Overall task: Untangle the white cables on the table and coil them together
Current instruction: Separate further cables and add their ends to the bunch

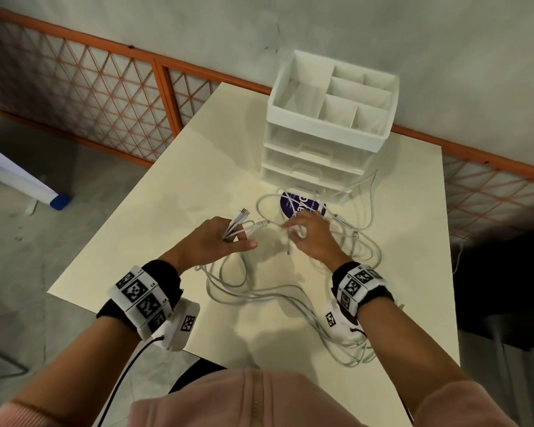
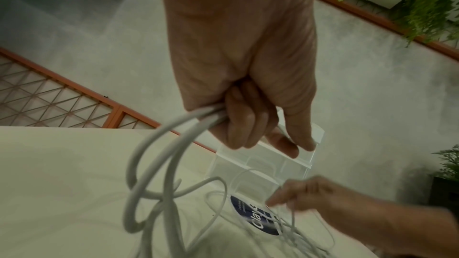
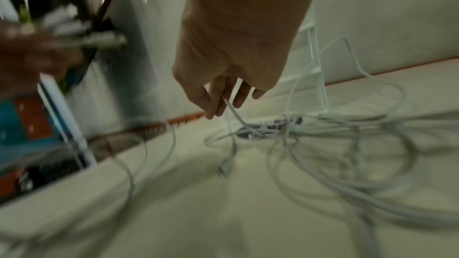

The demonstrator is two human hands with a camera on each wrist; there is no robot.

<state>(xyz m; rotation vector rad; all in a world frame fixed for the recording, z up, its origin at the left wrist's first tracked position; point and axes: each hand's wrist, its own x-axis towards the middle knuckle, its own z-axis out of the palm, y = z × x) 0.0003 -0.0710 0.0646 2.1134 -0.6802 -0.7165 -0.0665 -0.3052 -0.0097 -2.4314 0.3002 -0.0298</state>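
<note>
- The cream desk (image 1: 154, 229) carries pretty much everything here, with a big loose tangle of white cables (image 1: 278, 291) sprawled over its middle and right side, some loops reaching the near edge.
- At the far end sits a white drawer organizer (image 1: 327, 124): three clear drawers stacked below an open top tray split into compartments, and those compartments look empty. Can't tell what's in the drawers.
- Right in front of it is a round dark blue sticker (image 1: 293, 204) flat on the desk, cables crossing over it. In the left wrist view the white writing reads something like "Clay...", and the rest is too small or covered.
- Left hand (image 1: 216, 238) is closed around a bunch of cable ends, plugs (image 1: 244, 215) poking out past the fingers.
- Right hand (image 1: 309, 232) pinches a single thin cable between thumb and fingertips, just above the tangle.
</note>
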